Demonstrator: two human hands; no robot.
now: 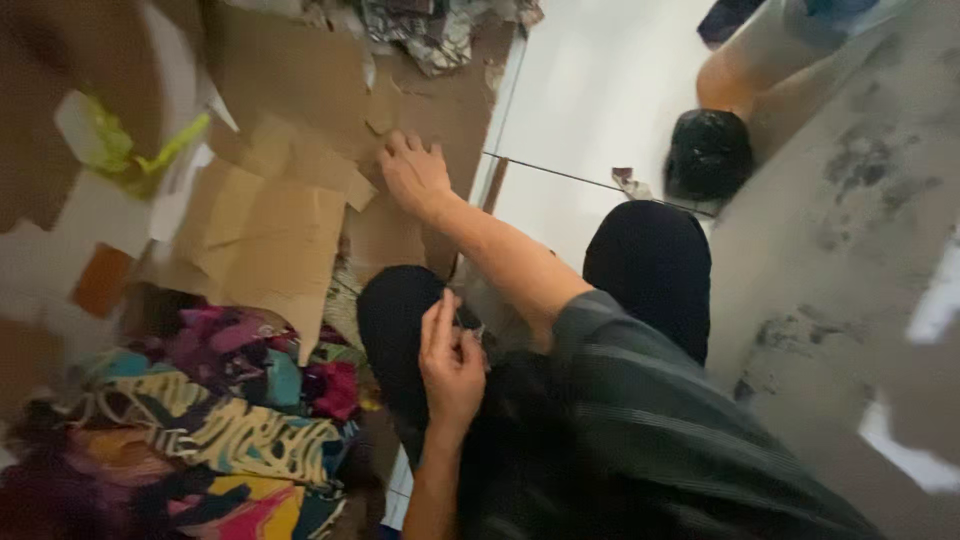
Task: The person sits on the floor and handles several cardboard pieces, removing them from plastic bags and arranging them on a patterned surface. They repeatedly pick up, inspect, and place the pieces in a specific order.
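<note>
Our right hand presses spread on floor cardboard; our left hand, loosely curled, holds nothing we can see. Loose sheets could slide.

Cardboard: plain brown, torn pieces overlapping. Just left of it, white scraps, one with yellow-green strips; an orange-brown scrap below these. Cloth pile below the cardboard: magenta, teal, yellow, black, with cream zebra-like stripes. Floor right of the cardboard: white tiles, dark joints. Trousers: black. Shirt: dark grey-green, faint stripes. Bag beyond the knee: glossy black.
</note>
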